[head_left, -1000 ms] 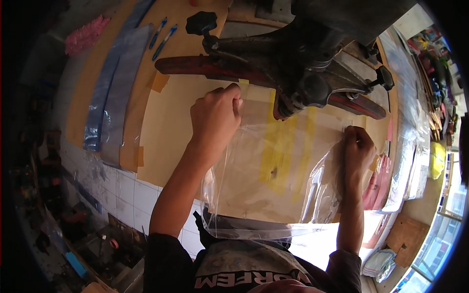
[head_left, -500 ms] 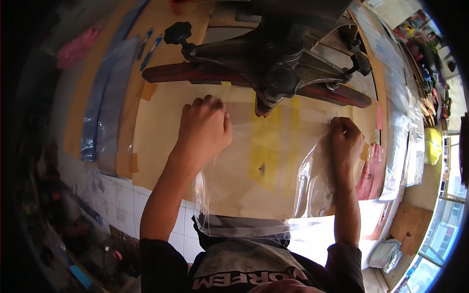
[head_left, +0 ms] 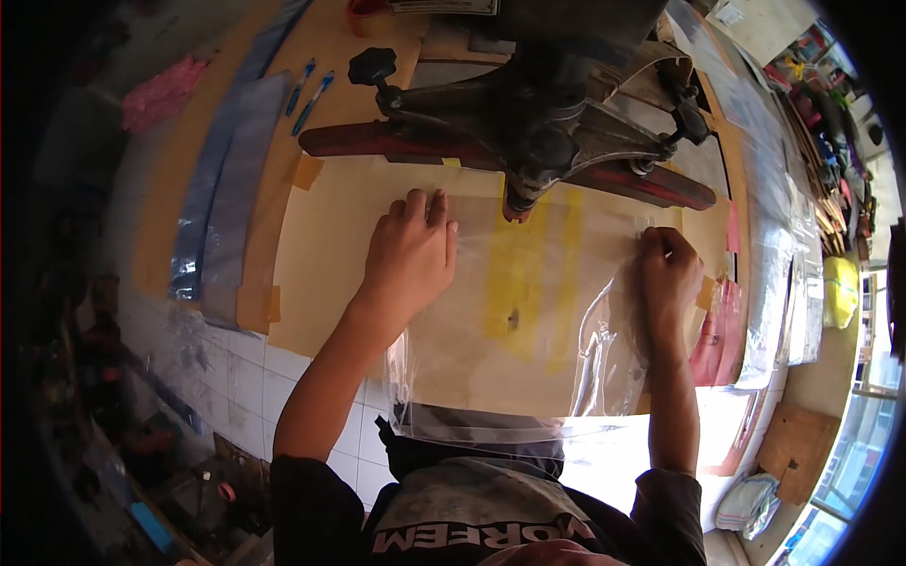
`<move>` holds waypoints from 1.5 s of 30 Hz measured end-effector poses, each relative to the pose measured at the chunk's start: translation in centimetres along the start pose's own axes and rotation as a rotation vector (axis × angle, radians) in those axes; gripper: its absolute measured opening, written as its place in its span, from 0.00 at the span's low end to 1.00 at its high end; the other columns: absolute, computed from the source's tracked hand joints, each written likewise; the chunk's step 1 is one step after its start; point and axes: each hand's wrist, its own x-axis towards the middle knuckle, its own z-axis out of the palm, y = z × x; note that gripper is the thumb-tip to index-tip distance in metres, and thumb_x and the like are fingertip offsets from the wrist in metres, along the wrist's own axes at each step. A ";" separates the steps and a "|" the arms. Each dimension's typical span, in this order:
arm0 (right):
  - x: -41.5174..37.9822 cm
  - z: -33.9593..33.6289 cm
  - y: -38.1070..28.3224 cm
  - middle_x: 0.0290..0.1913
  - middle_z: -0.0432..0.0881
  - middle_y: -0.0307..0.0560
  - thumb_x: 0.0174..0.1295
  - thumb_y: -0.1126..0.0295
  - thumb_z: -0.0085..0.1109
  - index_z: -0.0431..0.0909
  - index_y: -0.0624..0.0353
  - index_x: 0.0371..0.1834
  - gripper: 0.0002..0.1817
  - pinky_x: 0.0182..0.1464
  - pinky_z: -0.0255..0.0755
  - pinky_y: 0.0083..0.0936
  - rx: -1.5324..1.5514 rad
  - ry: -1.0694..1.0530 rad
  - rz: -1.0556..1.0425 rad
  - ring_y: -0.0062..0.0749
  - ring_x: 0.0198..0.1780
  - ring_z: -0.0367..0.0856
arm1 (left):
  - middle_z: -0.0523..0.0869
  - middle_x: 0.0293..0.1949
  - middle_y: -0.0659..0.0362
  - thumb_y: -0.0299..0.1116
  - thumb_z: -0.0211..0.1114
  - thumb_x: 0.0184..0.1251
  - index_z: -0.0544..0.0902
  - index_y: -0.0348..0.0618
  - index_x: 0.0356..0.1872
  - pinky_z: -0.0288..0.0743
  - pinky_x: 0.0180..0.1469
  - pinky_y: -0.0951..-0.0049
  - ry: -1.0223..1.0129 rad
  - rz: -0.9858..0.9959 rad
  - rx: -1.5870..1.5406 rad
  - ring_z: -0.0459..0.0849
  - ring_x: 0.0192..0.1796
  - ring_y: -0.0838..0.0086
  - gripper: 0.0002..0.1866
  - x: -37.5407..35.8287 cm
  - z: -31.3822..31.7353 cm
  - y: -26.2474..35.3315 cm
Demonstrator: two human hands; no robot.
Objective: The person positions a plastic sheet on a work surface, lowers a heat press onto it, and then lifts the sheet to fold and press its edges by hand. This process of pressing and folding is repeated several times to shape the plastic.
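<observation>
A clear plastic sheet point(head_left: 462, 377) lies over the tan work surface point(head_left: 321, 226), which has yellow tape strips on it, and hangs past the front edge. At the sheet's upper left corner is my left hand point(head_left: 412, 247), its fingers stretched forward and partly apart, resting on the sheet. My right hand point(head_left: 672, 274) is closed on the sheet's upper right edge. Just beyond both hands stands a dark metal machine with a long red bar point(head_left: 377, 141) and black knobs; its central tip points down above the sheet.
Two blue pens point(head_left: 311, 102) lie at the upper left beside folded bluish plastic point(head_left: 236, 179). A pink bundle point(head_left: 163, 92) is farther left. Red plastic point(head_left: 719, 340) and more clear plastic point(head_left: 772, 283) lie along the right side.
My left hand has loosened from a curled grip, and its fingers are now extended. The view has shifted slightly. My right hand keeps its closed hold.
</observation>
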 end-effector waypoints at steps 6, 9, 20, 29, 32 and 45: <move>0.0 -0.1 -0.1 0.27 0.84 0.50 0.57 0.60 0.58 0.85 0.56 0.33 0.12 0.34 0.73 0.35 -0.001 0.000 -0.007 0.46 0.29 0.83 | 0.75 0.37 0.45 0.33 0.55 0.66 0.77 0.33 0.49 0.76 0.42 0.60 -0.022 -0.048 -0.026 0.79 0.39 0.54 0.16 0.2 -0.6 0.5; 0.0 -0.1 0.0 0.27 0.84 0.50 0.57 0.60 0.58 0.85 0.56 0.33 0.12 0.34 0.73 0.36 0.004 -0.002 -0.015 0.46 0.29 0.83 | 0.75 0.37 0.45 0.34 0.56 0.66 0.76 0.34 0.50 0.76 0.42 0.59 -0.049 -0.058 -0.041 0.79 0.39 0.53 0.17 0.0 -0.3 0.2; -0.1 0.0 -0.1 0.27 0.84 0.52 0.56 0.64 0.58 0.84 0.59 0.31 0.11 0.34 0.73 0.35 0.030 0.018 -0.081 0.48 0.29 0.83 | 0.74 0.42 0.41 0.48 0.61 0.63 0.73 0.33 0.58 0.76 0.43 0.56 -0.108 -0.149 -0.040 0.79 0.38 0.49 0.30 -1.0 -1.3 1.5; 1.7 -0.3 0.3 0.26 0.81 0.59 0.53 0.67 0.58 0.84 0.62 0.28 0.10 0.36 0.73 0.39 0.032 -0.007 -0.137 0.54 0.30 0.81 | 0.75 0.45 0.35 0.46 0.59 0.64 0.72 0.31 0.59 0.79 0.41 0.56 -0.184 -0.157 -0.085 0.83 0.37 0.45 0.30 1.6 -1.0 1.6; 2.2 -0.2 0.4 0.26 0.80 0.60 0.52 0.68 0.58 0.84 0.62 0.26 0.09 0.36 0.74 0.39 0.011 0.017 -0.142 0.55 0.30 0.80 | 0.74 0.46 0.35 0.46 0.58 0.64 0.72 0.30 0.59 0.79 0.41 0.56 -0.161 -0.143 -0.092 0.83 0.38 0.45 0.30 2.1 -0.7 1.4; 2.1 0.1 0.0 0.22 0.82 0.52 0.50 0.69 0.60 0.85 0.57 0.27 0.06 0.34 0.74 0.36 0.042 -0.008 0.030 0.46 0.27 0.82 | 0.74 0.45 0.37 0.46 0.58 0.64 0.72 0.30 0.59 0.79 0.40 0.56 -0.165 -0.151 -0.076 0.83 0.38 0.46 0.30 2.3 -0.3 1.3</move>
